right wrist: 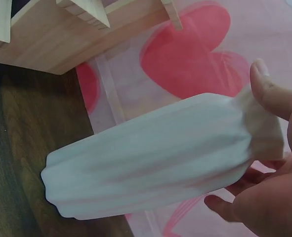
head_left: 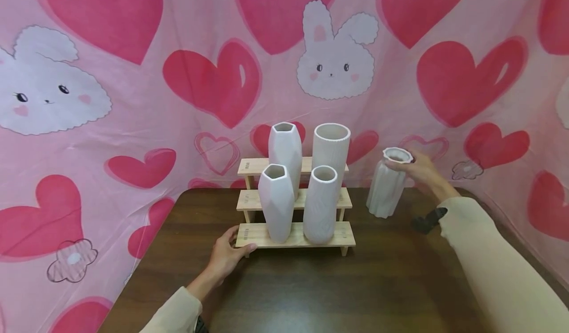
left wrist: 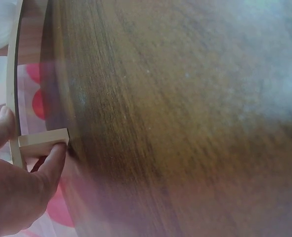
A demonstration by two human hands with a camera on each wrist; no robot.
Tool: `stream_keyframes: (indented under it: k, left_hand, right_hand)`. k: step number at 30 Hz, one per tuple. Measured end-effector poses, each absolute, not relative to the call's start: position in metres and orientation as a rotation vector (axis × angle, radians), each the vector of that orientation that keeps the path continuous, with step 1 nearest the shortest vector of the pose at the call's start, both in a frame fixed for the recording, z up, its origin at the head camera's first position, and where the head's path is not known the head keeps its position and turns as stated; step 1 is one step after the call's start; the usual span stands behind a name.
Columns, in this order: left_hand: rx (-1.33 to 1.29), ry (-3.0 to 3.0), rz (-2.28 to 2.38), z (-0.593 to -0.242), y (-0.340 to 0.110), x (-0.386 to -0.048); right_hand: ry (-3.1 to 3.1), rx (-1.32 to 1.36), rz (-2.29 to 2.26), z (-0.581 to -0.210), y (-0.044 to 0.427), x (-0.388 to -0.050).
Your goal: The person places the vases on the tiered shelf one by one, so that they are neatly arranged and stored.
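My right hand point(head_left: 422, 172) holds a white ribbed vase point(right wrist: 146, 158) by its narrow neck, just below the scalloped rim. This vase is to the right of a three-step wooden stand point(head_left: 253, 235); whether its base touches the table I cannot tell. At the stand's lower left corner, my left hand point(head_left: 227, 254) grips the end of the bottom step, thumb on the board and a finger at the short leg point(left wrist: 44, 140). On the stand are two white faceted vases, a front one point(head_left: 276, 204) and a rear one point(head_left: 285, 147), beside a rounded textured vase point(head_left: 321, 209) and a taller cylindrical one point(head_left: 331, 147).
The stand and vases are on a dark brown wooden table point(head_left: 302, 293). Behind it hangs a pink cloth point(head_left: 275, 81) printed with hearts and rabbits, close to the table's back edge and both sides.
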State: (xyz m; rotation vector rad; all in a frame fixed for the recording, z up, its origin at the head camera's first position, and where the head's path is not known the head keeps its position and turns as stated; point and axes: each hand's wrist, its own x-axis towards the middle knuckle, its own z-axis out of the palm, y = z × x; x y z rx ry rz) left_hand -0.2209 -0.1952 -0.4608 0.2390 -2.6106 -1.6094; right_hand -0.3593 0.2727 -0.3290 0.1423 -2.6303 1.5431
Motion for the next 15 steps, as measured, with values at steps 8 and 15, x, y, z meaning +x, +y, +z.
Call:
stream_keyframes:
  k: [8,15]
  left_hand:
    - [0.234,-2.588,-1.636,-0.462,-0.196,-0.221]
    - [0.235,-2.597,-1.615,-0.462,-0.195,-0.221]
  right_hand:
    - [-2.505,0.157,1.746,-0.339,0.275,-0.363]
    - [-2.542,0.068,1.673,-0.341,0.279,-0.363]
